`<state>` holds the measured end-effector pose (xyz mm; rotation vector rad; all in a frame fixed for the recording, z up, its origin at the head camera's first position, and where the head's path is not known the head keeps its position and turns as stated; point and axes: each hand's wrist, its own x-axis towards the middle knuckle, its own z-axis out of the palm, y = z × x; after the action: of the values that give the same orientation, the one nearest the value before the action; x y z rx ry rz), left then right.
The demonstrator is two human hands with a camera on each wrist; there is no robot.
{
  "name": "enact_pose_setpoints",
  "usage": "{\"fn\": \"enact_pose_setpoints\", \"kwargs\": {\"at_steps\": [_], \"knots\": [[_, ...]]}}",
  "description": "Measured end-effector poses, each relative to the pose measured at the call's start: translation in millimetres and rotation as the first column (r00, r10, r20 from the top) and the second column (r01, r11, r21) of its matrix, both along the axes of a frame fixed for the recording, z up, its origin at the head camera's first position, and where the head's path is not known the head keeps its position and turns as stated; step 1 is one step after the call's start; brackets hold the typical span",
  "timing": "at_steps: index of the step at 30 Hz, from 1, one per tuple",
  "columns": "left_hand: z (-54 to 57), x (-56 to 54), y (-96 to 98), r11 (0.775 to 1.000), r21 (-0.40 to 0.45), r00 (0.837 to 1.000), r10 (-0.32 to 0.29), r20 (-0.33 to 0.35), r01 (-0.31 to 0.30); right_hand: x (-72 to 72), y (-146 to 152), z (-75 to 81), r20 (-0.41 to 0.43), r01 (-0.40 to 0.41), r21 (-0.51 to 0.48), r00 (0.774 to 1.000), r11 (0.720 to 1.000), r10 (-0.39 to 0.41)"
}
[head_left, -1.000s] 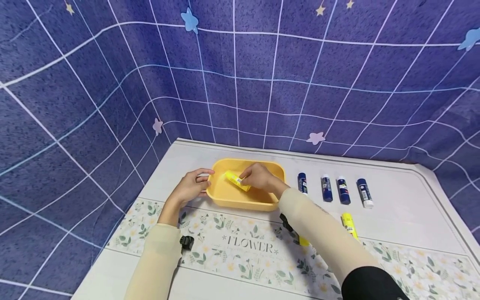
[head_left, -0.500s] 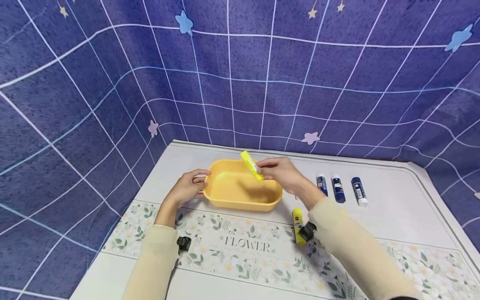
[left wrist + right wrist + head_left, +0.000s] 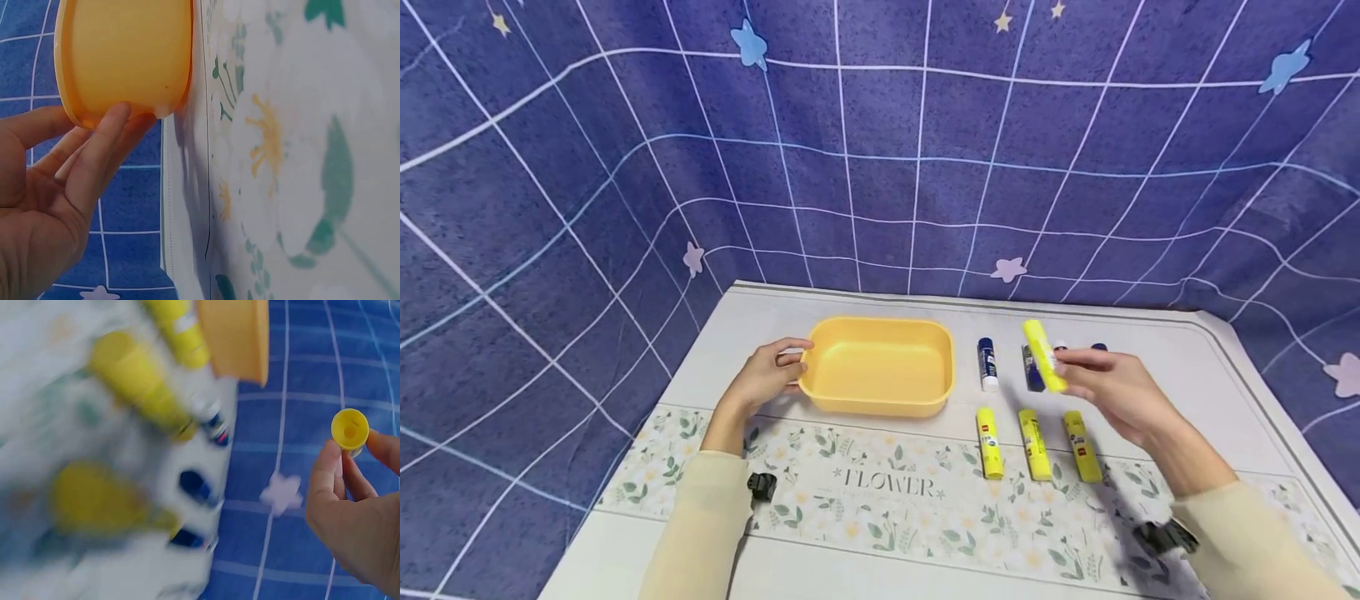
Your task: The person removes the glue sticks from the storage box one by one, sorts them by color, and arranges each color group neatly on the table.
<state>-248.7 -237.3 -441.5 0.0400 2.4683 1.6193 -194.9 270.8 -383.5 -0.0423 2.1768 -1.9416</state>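
Observation:
My right hand (image 3: 1116, 392) pinches a yellow glue stick (image 3: 1045, 357) between thumb and fingertips, tilted in the air over the right part of the table. The round end of this stick (image 3: 350, 429) faces the camera in the right wrist view. At the left end of a yellow plastic basin (image 3: 872, 408), my left hand (image 3: 763, 379) touches the rim and outer wall with extended fingers. In the left wrist view, those fingers (image 3: 112, 128) lie against the outside of the basin wall (image 3: 125, 56).
Three yellow glue sticks lie in a front row: left (image 3: 989, 443), middle (image 3: 1034, 445) and right (image 3: 1082, 447). Behind them is a row of dark blue glue sticks, the leftmost (image 3: 987, 364) in full sight, others partly covered by my right hand. A blue curtain (image 3: 880, 167) hangs behind the table.
My right hand has lifted the yellow glue stick out of the basin and carried it rightward, past the leftmost blue stick. The left hand has stayed at the basin's end.

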Motion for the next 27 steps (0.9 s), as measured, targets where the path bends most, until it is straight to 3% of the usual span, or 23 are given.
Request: {"fn": "enact_pose_setpoints", "kwargs": {"at_steps": [5,10,15,21,27], "knots": [[0.3,-1.0,-1.5,1.000,0.010,1.000,-0.007,-0.012,0.007,21.6,46.1,-24.5,0.064,0.068,0.002,0.996,0.998,-0.068],[-0.9,-3.0,-0.9,1.000,0.023,1.000,-0.017,-0.012,0.018,40.3,75.8,-48.6,0.151,0.093,0.185,0.981,0.978,-0.122],[0.2,-3.5,-0.1,1.000,0.029,1.000,-0.013,-0.012,0.013,52.9,92.5,-68.1,0.208,0.096,0.352,0.962,0.931,-0.177],[-0.8,-4.5,-0.6,0.999,0.034,1.000,-0.013,-0.015,0.013,57.0,91.5,-77.5,0.196,0.100,0.481,0.956,0.871,-0.218],[-5.4,-5.6,-2.3,0.998,0.058,1.000,-0.012,-0.010,0.012,55.3,86.1,-78.4,0.151,0.102,0.526,0.966,0.844,-0.211]]}}
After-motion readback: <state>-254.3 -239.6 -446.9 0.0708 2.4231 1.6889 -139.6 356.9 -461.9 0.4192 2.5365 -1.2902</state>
